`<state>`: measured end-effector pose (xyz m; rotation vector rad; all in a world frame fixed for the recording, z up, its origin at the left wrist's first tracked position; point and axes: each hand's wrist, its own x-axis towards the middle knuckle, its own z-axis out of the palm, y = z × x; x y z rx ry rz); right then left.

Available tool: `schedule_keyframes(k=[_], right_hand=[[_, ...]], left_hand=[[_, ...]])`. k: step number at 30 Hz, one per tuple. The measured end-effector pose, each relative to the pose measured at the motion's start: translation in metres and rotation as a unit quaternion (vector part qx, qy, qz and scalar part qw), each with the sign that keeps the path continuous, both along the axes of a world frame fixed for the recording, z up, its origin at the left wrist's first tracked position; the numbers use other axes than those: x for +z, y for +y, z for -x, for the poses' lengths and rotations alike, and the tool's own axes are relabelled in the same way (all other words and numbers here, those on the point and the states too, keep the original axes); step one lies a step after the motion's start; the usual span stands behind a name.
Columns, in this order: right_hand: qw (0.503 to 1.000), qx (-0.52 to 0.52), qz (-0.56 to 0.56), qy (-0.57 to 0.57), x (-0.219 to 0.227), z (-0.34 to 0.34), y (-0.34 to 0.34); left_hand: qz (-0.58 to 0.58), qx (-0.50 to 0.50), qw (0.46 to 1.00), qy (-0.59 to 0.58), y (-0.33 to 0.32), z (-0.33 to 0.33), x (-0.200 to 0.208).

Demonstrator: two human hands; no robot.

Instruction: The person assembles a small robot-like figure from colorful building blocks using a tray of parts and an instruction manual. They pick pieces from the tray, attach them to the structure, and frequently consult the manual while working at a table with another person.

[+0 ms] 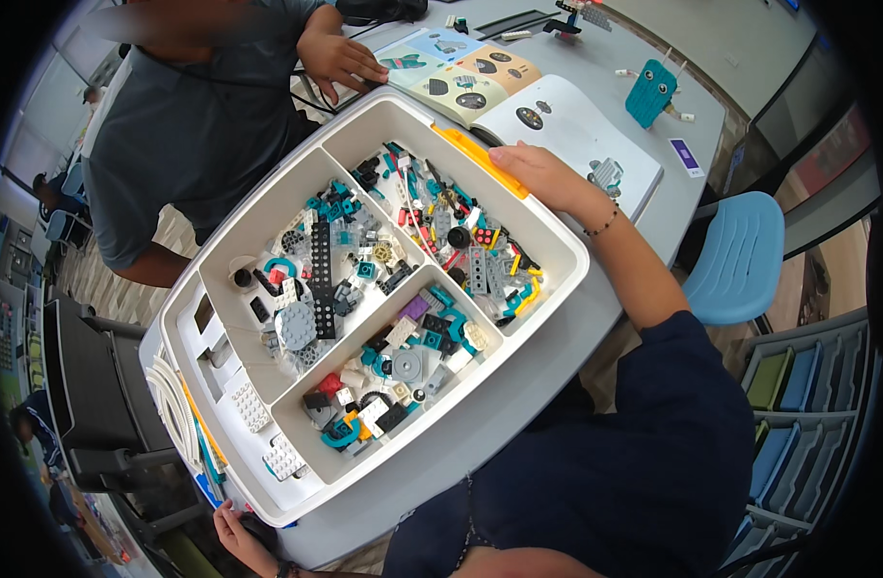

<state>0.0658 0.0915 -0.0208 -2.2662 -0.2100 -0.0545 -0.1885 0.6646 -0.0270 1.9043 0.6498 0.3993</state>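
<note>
A white compartmented tray (565, 241) full of small building bricks in grey, teal, black and yellow sits on the grey table in front of me. My right hand (542, 175) lies on its far rim, fingers curled over the edge beside a long orange piece (480, 160). My left hand (235, 533) grips the tray's near left corner from below; only part of it shows. White tubes and plates (176, 409) lie in the tray's left compartment.
An open instruction booklet (557, 120) lies beyond the tray, with another person's hand (337, 58) on its left page. A teal brick model (650, 93) stands farther back. A blue chair (740, 255) is at the right and a black chair (94, 385) at the left.
</note>
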Motion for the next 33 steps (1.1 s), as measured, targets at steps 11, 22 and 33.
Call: schedule_keyframes(k=[11, 22, 33], right_hand=[[0.963, -0.236, 0.001, -0.131, 0.015, 0.013, -0.087], [0.845, -0.421, 0.331, 0.013, -0.001, 0.072, -0.165], [0.818, -0.413, 0.399, -0.028, 0.0, 0.072, -0.158]], left_hand=[[-0.005, -0.031, 0.999, 0.015, 0.016, 0.005, -0.01], [0.007, -0.039, 0.999, 0.014, 0.067, 0.011, -0.045], [0.12, -0.029, 0.992, 0.026, 0.053, 0.006, -0.033]])
